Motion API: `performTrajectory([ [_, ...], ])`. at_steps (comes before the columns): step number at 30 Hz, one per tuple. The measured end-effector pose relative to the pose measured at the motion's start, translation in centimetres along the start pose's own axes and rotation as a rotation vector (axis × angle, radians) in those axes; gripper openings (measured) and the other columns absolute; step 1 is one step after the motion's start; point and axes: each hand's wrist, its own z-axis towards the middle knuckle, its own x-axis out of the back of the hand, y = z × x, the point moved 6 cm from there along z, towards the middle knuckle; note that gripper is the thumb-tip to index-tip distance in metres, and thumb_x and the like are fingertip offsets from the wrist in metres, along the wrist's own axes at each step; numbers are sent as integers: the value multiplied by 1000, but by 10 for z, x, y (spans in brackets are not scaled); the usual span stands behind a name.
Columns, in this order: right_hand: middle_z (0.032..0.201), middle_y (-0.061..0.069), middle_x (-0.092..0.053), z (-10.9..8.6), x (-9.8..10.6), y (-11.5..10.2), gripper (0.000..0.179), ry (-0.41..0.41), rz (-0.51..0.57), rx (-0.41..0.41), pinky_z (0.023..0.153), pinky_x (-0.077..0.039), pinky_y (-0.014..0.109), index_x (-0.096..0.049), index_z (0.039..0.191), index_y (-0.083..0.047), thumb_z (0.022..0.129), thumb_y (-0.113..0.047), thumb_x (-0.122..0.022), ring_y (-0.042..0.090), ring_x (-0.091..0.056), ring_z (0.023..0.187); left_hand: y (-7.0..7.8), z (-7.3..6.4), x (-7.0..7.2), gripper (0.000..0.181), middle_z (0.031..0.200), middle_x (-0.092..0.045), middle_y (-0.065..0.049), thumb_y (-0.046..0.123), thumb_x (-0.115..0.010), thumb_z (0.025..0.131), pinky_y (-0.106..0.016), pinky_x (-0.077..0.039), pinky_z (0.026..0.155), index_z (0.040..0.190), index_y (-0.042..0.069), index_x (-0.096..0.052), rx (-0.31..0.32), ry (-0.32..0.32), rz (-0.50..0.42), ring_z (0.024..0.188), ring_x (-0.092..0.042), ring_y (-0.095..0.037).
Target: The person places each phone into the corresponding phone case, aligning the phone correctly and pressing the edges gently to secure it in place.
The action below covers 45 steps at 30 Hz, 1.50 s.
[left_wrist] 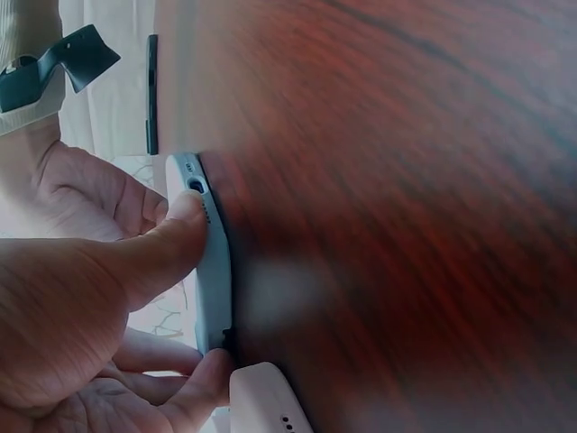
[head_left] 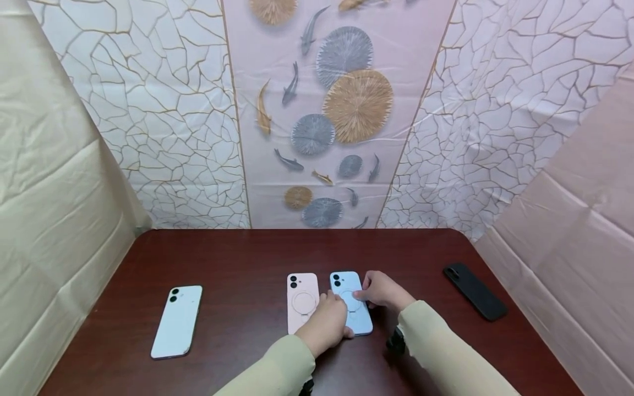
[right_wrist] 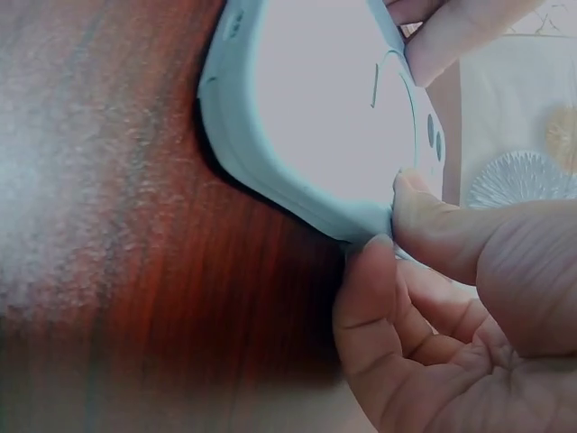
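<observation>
A light blue phone (head_left: 363,322), back up with two camera lenses and a ring on its back, lies at the middle of the table. My left hand (head_left: 328,318) grips its left side and lower edge; in the left wrist view the thumb (left_wrist: 185,230) presses beside the charging port. From the right, my right hand (head_left: 385,290) pinches the phone's edge between thumb and index finger, as the right wrist view of that hand (right_wrist: 442,298) shows. Just left of it lies a similar pink phone (head_left: 295,316), partly hidden by my left hand.
Far to the left a white phone (head_left: 177,324) lies back up on the dark red table (head_left: 238,264). A black phone (head_left: 475,291) lies slanted near the right edge. Patterned cloth (head_left: 317,82) hangs behind the table and plain cloth at both sides.
</observation>
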Motion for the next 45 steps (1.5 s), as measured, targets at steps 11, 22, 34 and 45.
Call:
performTrajectory([
  [11,64,8,-54,-1,1,-8,31,-20,-112,10,55,-48,31,-52,79,-4,83,-20,-78,22,-58,59,3,1,5,63,116,-59,-31,43,-81,76,-37,-44,94,105,-11,-67,6,-17,18,107,-53,-41],
  [22,67,9,-57,-2,1,-9,30,-8,-119,1,56,-48,32,-54,79,-4,83,-22,-78,22,-60,60,-1,-1,2,55,97,-62,-18,43,-83,73,-33,-44,81,95,-6,-70,19,13,6,86,-51,-28],
  [34,73,8,-60,3,6,-1,29,-13,-33,116,58,-53,35,-59,86,-4,83,-25,-78,21,-61,61,-9,-11,7,67,107,-57,-17,41,-80,79,-34,-46,85,120,-8,-57,37,41,-102,95,-54,-28],
  [45,102,6,-62,-1,64,24,62,150,-141,187,76,-50,41,-52,131,-8,87,-50,-68,21,-59,89,-74,-41,60,68,125,-57,-14,42,-77,81,-46,-51,84,131,2,-54,99,211,-122,111,-56,-32],
])
